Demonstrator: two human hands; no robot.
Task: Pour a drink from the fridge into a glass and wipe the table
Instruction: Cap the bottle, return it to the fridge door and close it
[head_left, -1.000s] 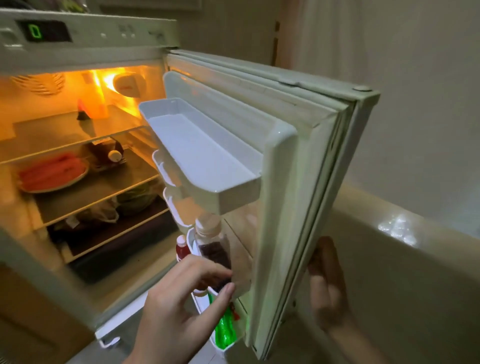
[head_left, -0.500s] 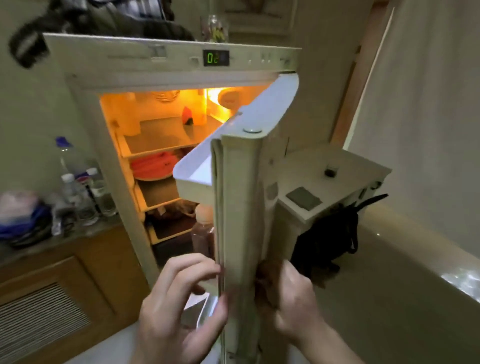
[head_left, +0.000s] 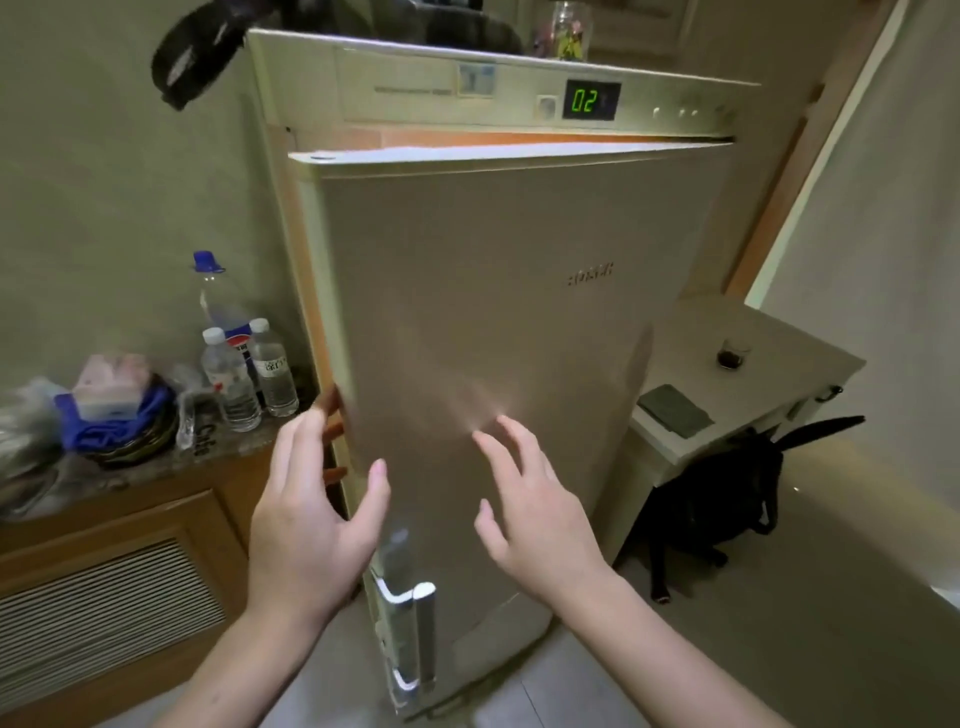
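Observation:
The beige fridge door (head_left: 493, 338) is almost closed, with only a narrow orange-lit gap along its top and left edge. My left hand (head_left: 311, 519) hovers with spread fingers at the door's left edge, holding nothing. My right hand (head_left: 535, 514) is held open just in front of the door face, fingers spread. A silver handle (head_left: 410, 639) sits low on the door. On the white table (head_left: 753, 410) to the right stands a small glass (head_left: 732, 356) with dark liquid, and a grey cloth (head_left: 674, 410) lies near the table's front edge.
A wooden counter (head_left: 130, 499) on the left carries three water bottles (head_left: 244, 358), a tissue pack and a blue cloth in a bowl. A black bag (head_left: 727, 499) lies on the floor under the table. The fridge display (head_left: 591, 100) reads 02.
The fridge door swung from wide open to nearly closed, hiding the shelves and door bottles. Both hands let go of the door edge and now hover open before it.

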